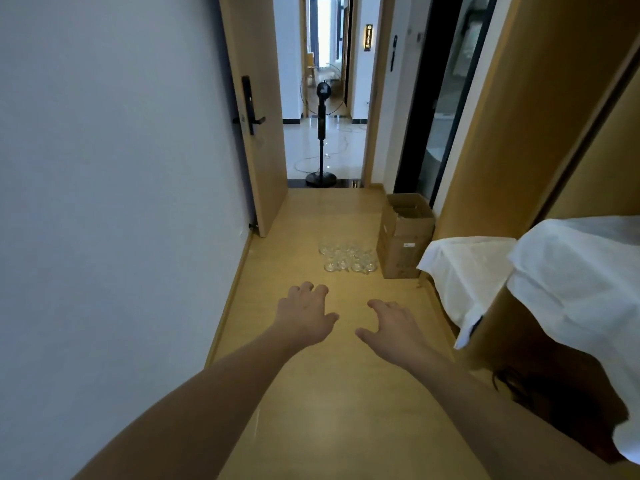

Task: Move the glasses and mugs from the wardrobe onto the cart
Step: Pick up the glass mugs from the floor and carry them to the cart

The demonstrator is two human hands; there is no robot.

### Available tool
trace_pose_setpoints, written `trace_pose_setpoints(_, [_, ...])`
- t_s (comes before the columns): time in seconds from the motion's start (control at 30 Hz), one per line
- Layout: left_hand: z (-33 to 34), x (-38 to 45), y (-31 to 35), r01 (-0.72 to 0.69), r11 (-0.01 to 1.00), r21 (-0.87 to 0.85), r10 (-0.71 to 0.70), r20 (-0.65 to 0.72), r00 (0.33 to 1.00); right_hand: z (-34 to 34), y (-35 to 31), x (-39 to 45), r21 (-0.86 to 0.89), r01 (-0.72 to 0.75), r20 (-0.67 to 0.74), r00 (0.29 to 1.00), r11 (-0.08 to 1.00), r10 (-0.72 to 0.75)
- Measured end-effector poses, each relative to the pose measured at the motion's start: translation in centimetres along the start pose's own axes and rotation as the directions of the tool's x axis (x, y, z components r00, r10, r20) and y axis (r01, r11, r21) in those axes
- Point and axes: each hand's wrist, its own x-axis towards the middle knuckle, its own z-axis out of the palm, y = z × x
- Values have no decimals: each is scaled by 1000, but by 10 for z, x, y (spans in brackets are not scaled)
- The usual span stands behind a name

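Head view: your left hand (306, 315) and right hand (391, 325) reach forward over the smooth yellow wooden floor (346, 393), palms down, fingers spread and loosely bent, holding nothing. Ahead of your hands, well apart from them, a cluster of clear rounded glass mugs (347, 257) stands on the floor in rows, just beside an open brown cardboard box (403, 237). White crinkled fabric covers (568, 289) drape over tan wooden panels at your right. A plain pale wall (114, 202) runs along your left to an open wooden door with a black handle (254, 112); beyond it a black pedestal fan (322, 133) stands on glossy tiles.
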Motion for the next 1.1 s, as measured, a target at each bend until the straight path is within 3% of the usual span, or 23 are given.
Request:
trace_pose_setpoints(0.37, [3,118,-12,11,1000,-29,-11,11,1000,-5,9,121,2,-4,16,1000,1000,4])
trace_pose_setpoints(0.77, [0,306,25,58,998,-6,-57,28,998,-42,73,308,70,-17,43,999,997,14])
trace_pose_setpoints(1.1, [22,414,25,88,996,22,-90,123,988,-39,103,415,91,-62,134,990,994,49])
